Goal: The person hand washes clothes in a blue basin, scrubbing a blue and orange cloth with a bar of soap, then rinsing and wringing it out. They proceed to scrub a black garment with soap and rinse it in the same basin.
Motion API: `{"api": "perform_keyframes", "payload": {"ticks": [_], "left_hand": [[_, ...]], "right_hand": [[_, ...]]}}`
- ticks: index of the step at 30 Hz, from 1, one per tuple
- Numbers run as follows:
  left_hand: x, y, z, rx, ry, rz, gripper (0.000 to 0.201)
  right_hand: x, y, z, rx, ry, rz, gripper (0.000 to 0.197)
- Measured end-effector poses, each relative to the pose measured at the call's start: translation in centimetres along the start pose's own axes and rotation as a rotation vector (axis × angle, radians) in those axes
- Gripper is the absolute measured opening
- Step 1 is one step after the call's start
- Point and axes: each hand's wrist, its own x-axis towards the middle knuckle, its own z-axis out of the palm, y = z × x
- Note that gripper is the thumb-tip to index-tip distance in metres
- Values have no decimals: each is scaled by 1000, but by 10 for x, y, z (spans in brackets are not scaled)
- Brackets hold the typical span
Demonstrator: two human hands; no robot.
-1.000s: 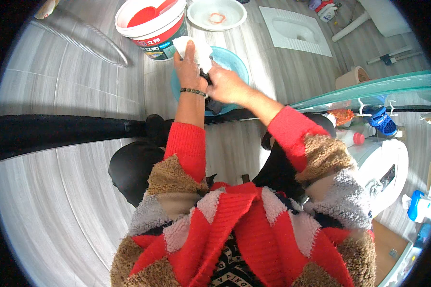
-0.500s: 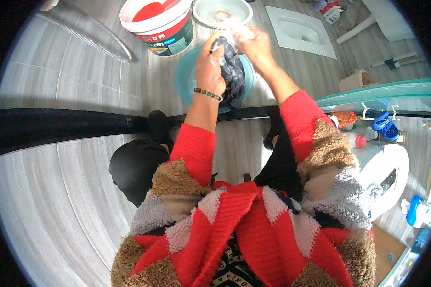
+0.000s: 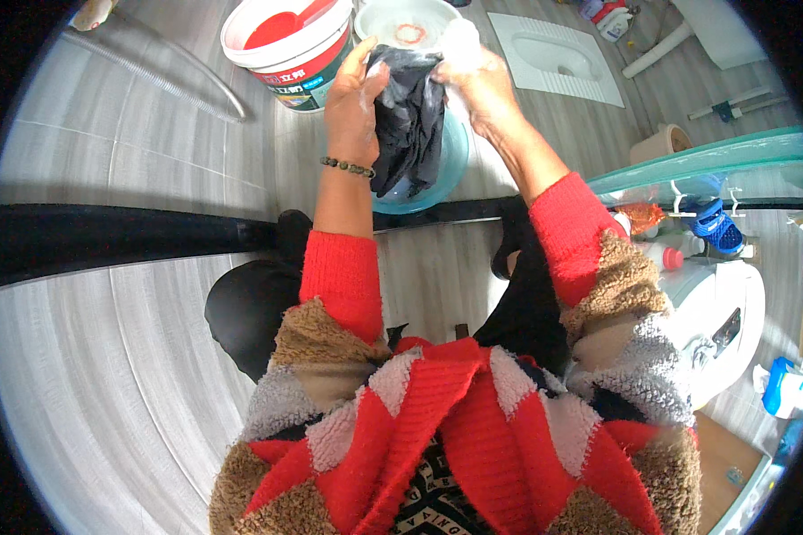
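Note:
A wet, dark cloth (image 3: 410, 125) hangs stretched between my two hands, over a light-blue basin (image 3: 453, 169). My left hand (image 3: 353, 111), with a beaded bracelet at its wrist, grips the cloth's left edge between thumb and fingers. On the other side my right hand (image 3: 484, 89) is closed on its upper right corner. A bright white mass (image 3: 459, 43) shows at my right fingers; whether it is foam or white fabric I cannot tell. Suds cling to both hands. The cloth covers much of the basin.
Beyond the basin stand a white bucket (image 3: 330, 78) with a red dipper (image 3: 277, 28) and a white basin (image 3: 379, 20). A squat toilet (image 3: 558, 58) lies at the far right. A glass panel (image 3: 705, 163) edges the right, and a black sill (image 3: 125, 236) crosses the floor.
My hands have moved apart, the left one going left. The cloth, bunched before, is now spread out between them.

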Motion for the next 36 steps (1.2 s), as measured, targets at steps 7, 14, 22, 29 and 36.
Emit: {"api": "perform_keyframes", "payload": {"ticks": [7, 14, 22, 29, 36], "left_hand": [[0, -10, -25, 455, -191, -306, 37], [3, -19, -31, 361, -230, -265, 29], [-4, -26, 2, -830, -12, -301, 32], [-3, -25, 23, -474, 135, -420, 29], [30, 29, 51, 195, -129, -263, 27]], "right_hand": [[13, -30, -3, 195, 34, 69, 19], [18, -32, -29, 207, -76, 35, 28], [-27, 0, 17, -374, -10, -163, 26], [-33, 24, 15, -346, 101, -314, 18], [-14, 5, 22, 63, 218, 203, 28]]}}
